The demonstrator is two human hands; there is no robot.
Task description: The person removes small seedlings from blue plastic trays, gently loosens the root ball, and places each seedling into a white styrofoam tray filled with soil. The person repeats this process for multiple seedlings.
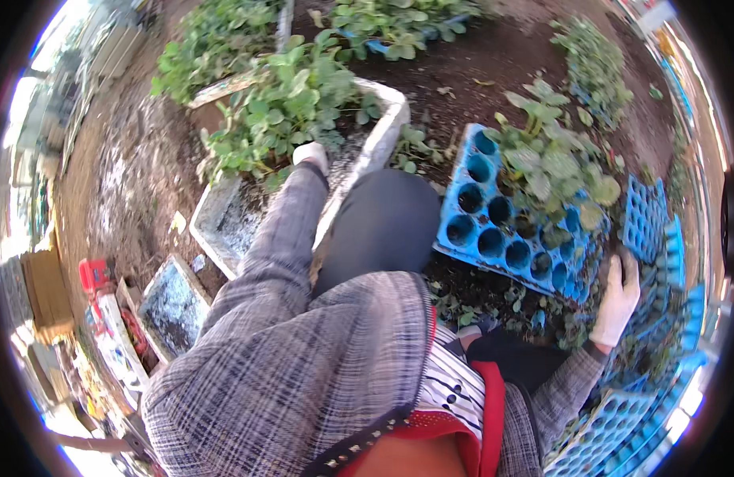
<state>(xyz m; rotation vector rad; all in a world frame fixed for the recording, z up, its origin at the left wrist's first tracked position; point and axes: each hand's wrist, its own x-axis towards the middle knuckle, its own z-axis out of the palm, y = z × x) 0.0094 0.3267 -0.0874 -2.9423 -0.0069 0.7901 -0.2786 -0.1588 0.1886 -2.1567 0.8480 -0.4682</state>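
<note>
My left hand (312, 156), in a whitish glove, reaches into a white foam box (386, 119) beside leafy green seedlings (283, 107); whether it holds any is hidden by its back and the leaves. The near part of the box is bare but for dirt. My right hand (617, 298), in a pale glove, is at the right edge of a blue seedling tray (490, 243); its fingers are apart, and contact with the rim is unclear. Leafy seedlings (552, 161) stand over the tray's far right cells, while several near cells look empty.
More blue trays (644, 217) lie at the right, some piled up (617, 423). A smaller foam box (175, 307) and a red object (96, 275) are at the left. Further seedling clumps (593, 71) rest on dark soil (492, 77) ahead. My bent knee is between box and tray.
</note>
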